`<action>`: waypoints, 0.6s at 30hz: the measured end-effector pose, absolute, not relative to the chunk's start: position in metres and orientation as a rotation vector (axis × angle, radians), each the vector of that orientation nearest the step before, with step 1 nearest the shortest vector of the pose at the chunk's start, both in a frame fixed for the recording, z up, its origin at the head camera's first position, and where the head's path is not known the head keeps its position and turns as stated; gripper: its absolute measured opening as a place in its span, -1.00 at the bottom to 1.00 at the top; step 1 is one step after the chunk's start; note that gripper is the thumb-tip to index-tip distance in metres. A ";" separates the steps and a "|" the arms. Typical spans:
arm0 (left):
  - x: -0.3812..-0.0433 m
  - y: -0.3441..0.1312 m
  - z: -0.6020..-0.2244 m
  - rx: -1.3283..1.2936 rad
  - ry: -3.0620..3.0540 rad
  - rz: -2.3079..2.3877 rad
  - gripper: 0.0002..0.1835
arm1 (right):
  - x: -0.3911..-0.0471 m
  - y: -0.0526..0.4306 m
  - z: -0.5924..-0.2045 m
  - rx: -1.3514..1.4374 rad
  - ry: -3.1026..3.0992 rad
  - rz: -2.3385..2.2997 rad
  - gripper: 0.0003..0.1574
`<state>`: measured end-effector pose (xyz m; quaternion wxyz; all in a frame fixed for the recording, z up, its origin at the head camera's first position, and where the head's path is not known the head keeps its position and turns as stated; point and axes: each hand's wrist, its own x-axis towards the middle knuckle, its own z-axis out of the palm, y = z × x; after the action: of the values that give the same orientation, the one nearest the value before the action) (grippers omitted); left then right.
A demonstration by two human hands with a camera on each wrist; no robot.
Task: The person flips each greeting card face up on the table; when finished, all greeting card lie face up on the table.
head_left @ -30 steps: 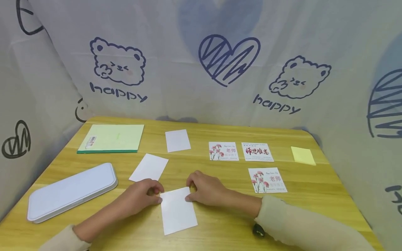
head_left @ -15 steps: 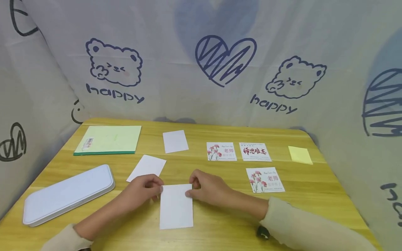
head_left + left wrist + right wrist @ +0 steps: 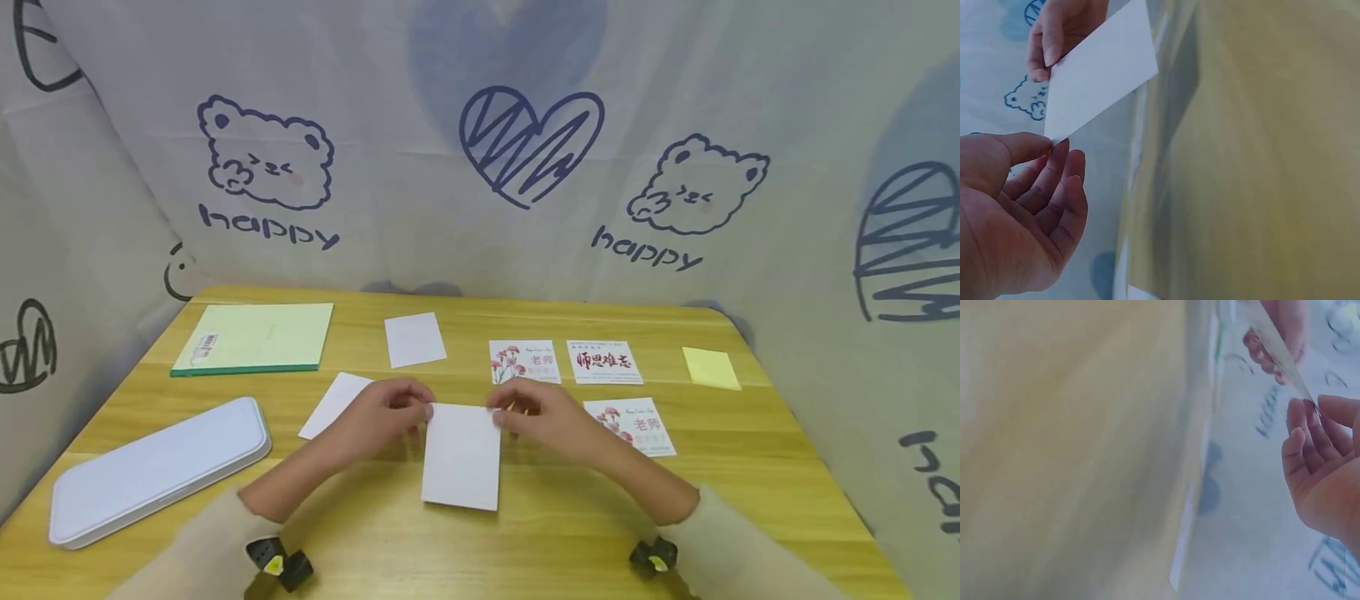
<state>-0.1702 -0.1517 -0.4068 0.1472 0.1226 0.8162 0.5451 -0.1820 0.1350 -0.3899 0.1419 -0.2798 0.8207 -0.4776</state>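
"Card (image 3: 461, 457): how is it gripped?"
"Its far left corner is pinched by the left hand (image 3: 392, 414), its far right corner by the right hand (image 3: 546, 423); both grips are narrow."
"And where is it held?"
"Above the table (image 3: 465, 562), between the hands, its body extended toward the near side."

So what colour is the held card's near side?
White; the head view shows the card best.

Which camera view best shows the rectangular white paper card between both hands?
The head view: this white card shows nearly its whole face. The left wrist view has it slanted, top cropped; the right wrist view, only a narrow edge-on strip.
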 end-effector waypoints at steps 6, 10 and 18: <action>-0.193 -0.130 -0.394 0.440 2.325 1.616 -0.80 | -0.190 0.164 -0.377 -0.747 2.446 -1.364 -0.75; -0.202 -0.119 -0.387 0.491 2.322 1.625 -0.81 | -0.193 0.178 -0.374 -0.741 2.512 -1.312 -0.71; -0.212 -0.105 -0.388 0.530 2.279 1.629 -0.80 | -0.196 0.192 -0.374 -0.774 2.530 -1.326 -0.73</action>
<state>-0.2121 -0.1047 -0.3879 0.1449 0.1840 0.7910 0.5652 -0.1959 0.1923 -0.3738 0.0911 -0.2603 0.8513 -0.4463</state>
